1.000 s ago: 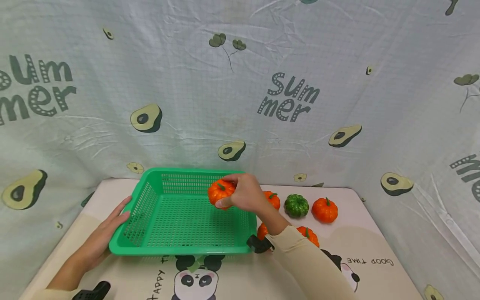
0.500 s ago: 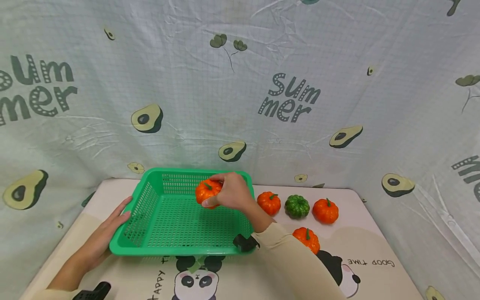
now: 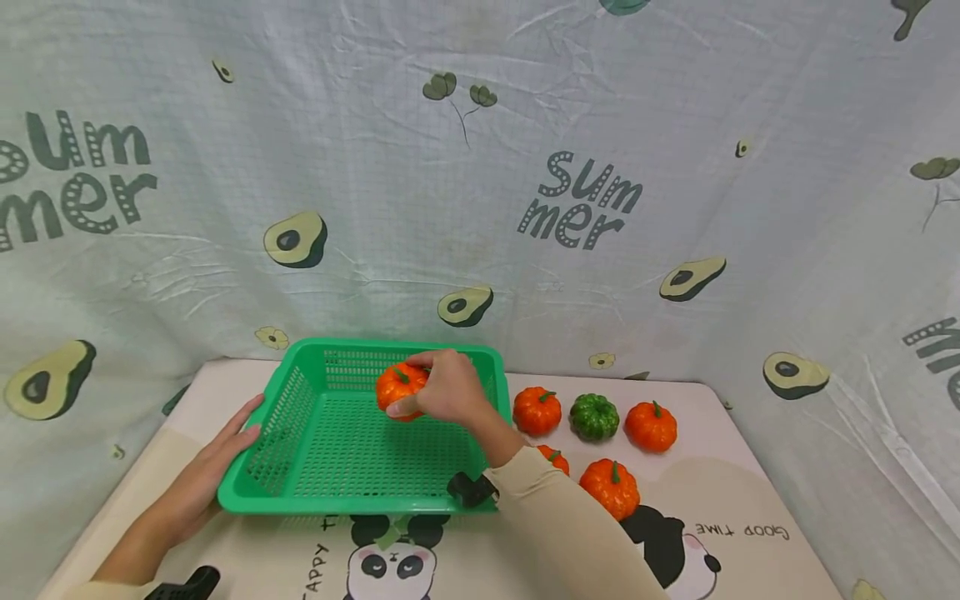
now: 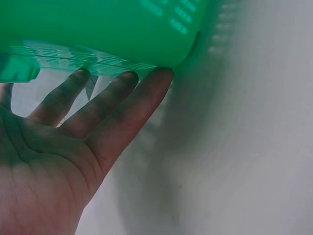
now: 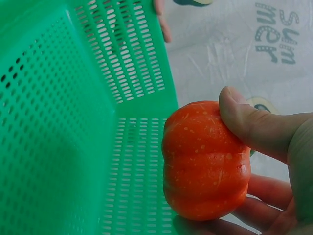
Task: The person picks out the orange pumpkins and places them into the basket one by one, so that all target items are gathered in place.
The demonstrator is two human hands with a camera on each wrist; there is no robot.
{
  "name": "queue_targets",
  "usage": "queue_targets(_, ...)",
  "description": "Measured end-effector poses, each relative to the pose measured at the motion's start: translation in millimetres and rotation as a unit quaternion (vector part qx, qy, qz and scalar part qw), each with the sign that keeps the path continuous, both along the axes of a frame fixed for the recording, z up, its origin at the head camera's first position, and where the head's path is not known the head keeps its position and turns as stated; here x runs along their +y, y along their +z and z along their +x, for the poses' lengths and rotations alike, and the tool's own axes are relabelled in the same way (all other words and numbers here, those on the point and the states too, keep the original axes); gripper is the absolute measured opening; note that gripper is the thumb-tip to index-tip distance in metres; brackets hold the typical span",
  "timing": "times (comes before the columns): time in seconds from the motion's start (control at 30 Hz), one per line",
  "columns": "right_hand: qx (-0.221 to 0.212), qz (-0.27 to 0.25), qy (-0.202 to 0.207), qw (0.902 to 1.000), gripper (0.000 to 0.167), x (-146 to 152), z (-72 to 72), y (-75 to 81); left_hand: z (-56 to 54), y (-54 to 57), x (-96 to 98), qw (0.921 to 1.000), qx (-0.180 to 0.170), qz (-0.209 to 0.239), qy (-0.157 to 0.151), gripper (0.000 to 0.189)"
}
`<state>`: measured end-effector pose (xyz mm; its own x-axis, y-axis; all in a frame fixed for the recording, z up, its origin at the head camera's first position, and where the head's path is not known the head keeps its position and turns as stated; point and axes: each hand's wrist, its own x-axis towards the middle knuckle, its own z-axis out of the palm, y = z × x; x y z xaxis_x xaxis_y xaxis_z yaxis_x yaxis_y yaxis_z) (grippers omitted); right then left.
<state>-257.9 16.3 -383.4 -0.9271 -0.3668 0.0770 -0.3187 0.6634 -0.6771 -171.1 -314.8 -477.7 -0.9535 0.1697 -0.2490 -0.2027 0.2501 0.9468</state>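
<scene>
My right hand (image 3: 448, 387) grips a small orange toy pumpkin (image 3: 396, 385) with a short green stem. Thumb and fingers hold it from opposite sides in the right wrist view, where the pumpkin (image 5: 205, 161) shows its ribbed, speckled skin. It is over the green plastic basket (image 3: 345, 505), near the back wall in the head view. Against the basket's left side rests my left hand (image 3: 197, 479). Its fingers (image 4: 124, 117) are stretched out straight, tips touching the outside of the basket in the left wrist view.
Right of the basket stand more toy pumpkins: an orange one (image 3: 537, 410), a green one (image 3: 594, 417), another orange one (image 3: 651, 427) and a nearer orange one (image 3: 611, 489). My sleeve partly covers one more pumpkin (image 3: 556, 457). A printed curtain (image 3: 375, 183) hangs behind the table.
My right hand has carried the pumpkin leftward over the basket. More of the pumpkins on the right show past the arm. My left hand has stayed at the basket's side.
</scene>
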Motion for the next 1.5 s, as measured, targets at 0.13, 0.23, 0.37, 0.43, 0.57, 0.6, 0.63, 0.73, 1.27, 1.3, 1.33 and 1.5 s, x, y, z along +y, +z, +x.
queue_targets(0.13,0.0,0.006,0.002,1.0,0.067,-7,-0.3,-4.0,0.3,0.9,-0.4,1.0,0.001,0.001,-0.002,0.069)
queue_targets(0.23,0.007,0.012,0.003,0.9999,0.066,-13,-1.0,-6.2,0.6,1.3,-1.3,1.0,-0.001,0.003,-0.001,0.069)
queue_targets(0.37,0.01,0.023,-0.001,0.9997,0.065,-19,-1.9,-8.7,1.1,2.0,-2.2,1.0,-0.005,0.002,0.0,0.068)
queue_targets(0.43,0.011,0.026,-0.003,0.9996,0.066,-22,-2.8,-10.4,1.3,2.5,-2.4,1.0,-0.006,0.003,-0.001,0.068)
queue_targets(0.57,0.011,0.027,-0.007,0.9995,0.066,-25,-4.4,-12.8,0.4,2.4,-3.0,1.0,-0.006,0.001,-0.003,0.069)
queue_targets(0.6,0.009,0.026,-0.008,0.9996,0.066,-26,-4.8,-13.7,0.1,2.2,-2.9,1.0,-0.006,-0.001,-0.002,0.069)
queue_targets(0.63,0.008,0.024,-0.009,0.9996,0.065,-27,-4.9,-14.2,0.0,1.8,-3.0,1.0,-0.006,-0.002,-0.002,0.069)
queue_targets(0.73,0.008,0.022,-0.008,0.9997,0.064,-30,-5.5,-15.8,0.5,1.7,-2.9,1.0,-0.008,-0.003,-0.001,0.069)
queue_targets(1.27,0.012,0.043,-0.027,0.9986,0.065,-41,-10.9,-23.8,-0.3,0.9,-1.5,0.9999,-0.009,-0.005,-0.002,0.07)
queue_targets(1.3,0.014,0.045,-0.029,0.9985,0.066,-41,-11.1,-24.2,-0.6,0.8,-1.2,0.9999,-0.009,-0.008,-0.002,0.07)
queue_targets(1.33,0.014,0.045,-0.032,0.9984,0.066,-41,-11.3,-24.5,-0.9,0.9,-1.0,0.9999,-0.008,-0.009,-0.002,0.07)
queue_targets(1.5,0.01,0.052,-0.035,0.998,0.068,-41,-12.3,-26.0,-1.9,-0.4,1.1,1.0,-0.002,-0.003,-0.002,0.069)
